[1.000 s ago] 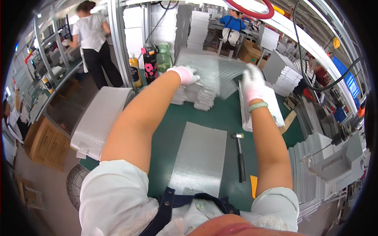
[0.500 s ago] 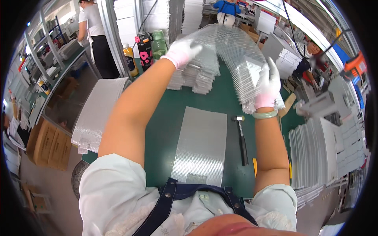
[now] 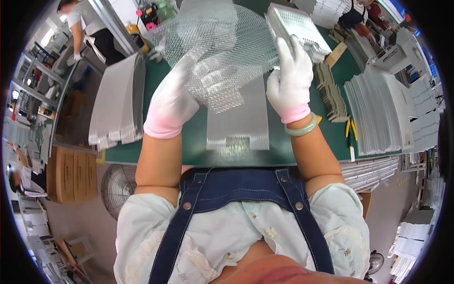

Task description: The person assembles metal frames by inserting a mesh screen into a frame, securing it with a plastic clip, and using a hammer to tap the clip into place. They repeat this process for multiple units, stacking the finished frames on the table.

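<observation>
A bowed, see-through silver mesh sheet [image 3: 255,40] hangs raised over the table between my hands. My left hand [image 3: 172,99], in a white glove with a pink cuff, is closed on its near left edge; mesh covers part of the fingers. At the right edge is my gloved right hand [image 3: 293,73], its fingers pointing up along the sheet and the thumb on the near side. Its exact grip is partly hidden. Below the mesh, a flat grey perforated panel [image 3: 239,125] with a notched near edge lies on the green table [image 3: 189,154].
Grey panels [image 3: 118,102] are stacked at the left, with more thin sheets [image 3: 378,113] at the right. Yellow-handled pliers [image 3: 351,132] and a row of ridged strips [image 3: 329,92] lie right of my hand. Bottles [image 3: 150,19] stand at the back; other people work beyond.
Both hands have come nearer to me, bringing the mesh sheet from the back over the flat panel. My view has shifted, and the hammer no longer shows.
</observation>
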A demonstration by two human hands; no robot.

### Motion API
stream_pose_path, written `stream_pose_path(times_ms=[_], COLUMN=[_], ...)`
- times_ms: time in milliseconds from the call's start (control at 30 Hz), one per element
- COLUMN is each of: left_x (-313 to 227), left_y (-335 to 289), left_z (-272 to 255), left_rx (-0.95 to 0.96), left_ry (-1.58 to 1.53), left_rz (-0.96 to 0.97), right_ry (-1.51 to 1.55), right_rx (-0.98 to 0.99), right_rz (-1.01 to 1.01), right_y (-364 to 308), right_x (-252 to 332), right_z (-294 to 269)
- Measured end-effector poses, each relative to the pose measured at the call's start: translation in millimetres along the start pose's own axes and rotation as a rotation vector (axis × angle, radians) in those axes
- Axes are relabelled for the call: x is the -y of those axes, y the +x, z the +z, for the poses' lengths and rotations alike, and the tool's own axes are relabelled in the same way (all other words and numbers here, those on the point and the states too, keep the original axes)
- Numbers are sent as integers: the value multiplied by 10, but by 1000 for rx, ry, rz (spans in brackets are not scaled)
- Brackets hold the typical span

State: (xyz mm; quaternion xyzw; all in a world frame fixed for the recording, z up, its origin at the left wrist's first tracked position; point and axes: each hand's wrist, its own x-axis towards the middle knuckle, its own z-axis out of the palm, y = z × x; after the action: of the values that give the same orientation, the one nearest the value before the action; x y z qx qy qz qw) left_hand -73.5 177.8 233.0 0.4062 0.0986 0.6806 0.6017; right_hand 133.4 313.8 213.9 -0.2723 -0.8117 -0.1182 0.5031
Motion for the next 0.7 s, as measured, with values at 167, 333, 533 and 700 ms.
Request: stream_pose_path(times_ms=[167, 333, 533, 700], left_x=[146, -31, 92, 297], left_y=[-205, -490, -560, -603], left_z=[-24, -289, -51, -267], left_rx=[-336, 35, -312, -538], left_ry=[371, 1681, 466, 1658], left_rz=[128, 522, -7, -106], right_ry=[72, 532, 1121, 806], right_rx=[154, 92, 488, 394], right_rz=[-126, 208, 958, 814], right_y=[-382, -650, -502, -965], right_x=[165, 150, 86, 202], right_z=[-256, -589, -695, -528])
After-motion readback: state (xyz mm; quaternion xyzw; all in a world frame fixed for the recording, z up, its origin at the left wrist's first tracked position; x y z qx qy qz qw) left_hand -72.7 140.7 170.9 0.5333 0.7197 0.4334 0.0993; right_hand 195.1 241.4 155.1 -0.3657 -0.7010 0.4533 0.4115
